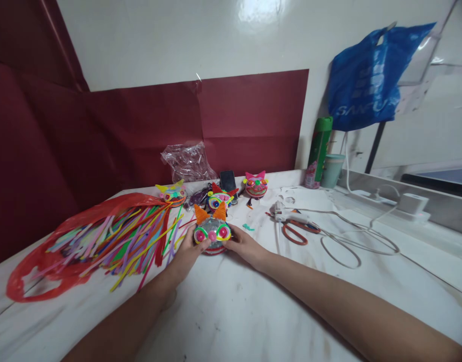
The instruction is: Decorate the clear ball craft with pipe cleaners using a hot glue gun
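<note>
A small craft animal head (216,226) with orange ears, pink eyes ringed in green and white, a pink nose and a grey top faces me at the middle of the table. My left hand (188,250) grips its left side, thumb near the nose. On the other side, my right hand (243,245) holds it with fingers curled behind. Just beyond stands a similar head with red ears (220,200). Farther back are a pink-eared head (255,185) and a yellow-eared one (172,193).
Left, many coloured pipe cleaners (140,236) spill from a red plastic bag (17,279). Right lie a white glue gun (291,215), orange-handled scissors (296,236) and a looping cable (357,236). Behind are a phone (227,181), clear plastic wrap (191,161), a green spray can (318,153) and a cup (332,171).
</note>
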### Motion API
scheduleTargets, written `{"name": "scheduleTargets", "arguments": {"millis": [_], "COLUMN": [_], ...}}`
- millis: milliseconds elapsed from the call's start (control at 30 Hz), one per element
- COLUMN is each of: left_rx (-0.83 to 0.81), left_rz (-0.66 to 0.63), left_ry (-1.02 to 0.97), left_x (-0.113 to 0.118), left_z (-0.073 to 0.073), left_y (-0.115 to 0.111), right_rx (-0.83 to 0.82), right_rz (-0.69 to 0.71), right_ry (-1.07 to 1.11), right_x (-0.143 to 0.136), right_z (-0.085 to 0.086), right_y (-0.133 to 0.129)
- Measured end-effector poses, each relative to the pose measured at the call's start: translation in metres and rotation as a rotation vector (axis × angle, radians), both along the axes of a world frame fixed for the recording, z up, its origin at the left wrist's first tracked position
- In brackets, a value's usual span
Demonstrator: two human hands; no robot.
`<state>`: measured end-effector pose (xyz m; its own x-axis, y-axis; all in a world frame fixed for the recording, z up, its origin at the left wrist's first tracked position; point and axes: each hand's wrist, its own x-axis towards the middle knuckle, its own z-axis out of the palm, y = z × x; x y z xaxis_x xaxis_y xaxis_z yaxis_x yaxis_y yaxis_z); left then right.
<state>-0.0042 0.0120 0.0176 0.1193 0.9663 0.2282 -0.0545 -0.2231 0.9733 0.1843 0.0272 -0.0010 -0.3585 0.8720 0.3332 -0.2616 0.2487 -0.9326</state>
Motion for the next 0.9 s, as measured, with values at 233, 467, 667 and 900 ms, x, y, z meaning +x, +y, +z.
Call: {"name": "scheduleTargets", "arguments": {"millis": [233, 467, 667, 900], "left_rx": [0.013, 0.011, -0.010, 0.016], "left_rz": [0.015, 0.038, 0.016, 0.015], "left_ry": [0.046, 0.055, 0.024, 0.051], "left_x": [0.002, 0.003, 0.004, 0.002], "left_z": [0.005, 0.007, 0.006, 0.002], "left_y": [-0.003, -0.005, -0.005, -0.003], "right_rx": [-0.005, 0.034, 0.045, 0.053], "right_rz": [-0.005, -0.038, -0.044, -0.047], "right_ry": [-0.014, -0.048, -0.085, -0.102], "right_x": [0.000, -0.001, -0.001, 0.000], "right_z": [-0.004, -0.011, -0.011, -0.013], "right_y": [0.003, 0.007, 0.006, 0.008]}}
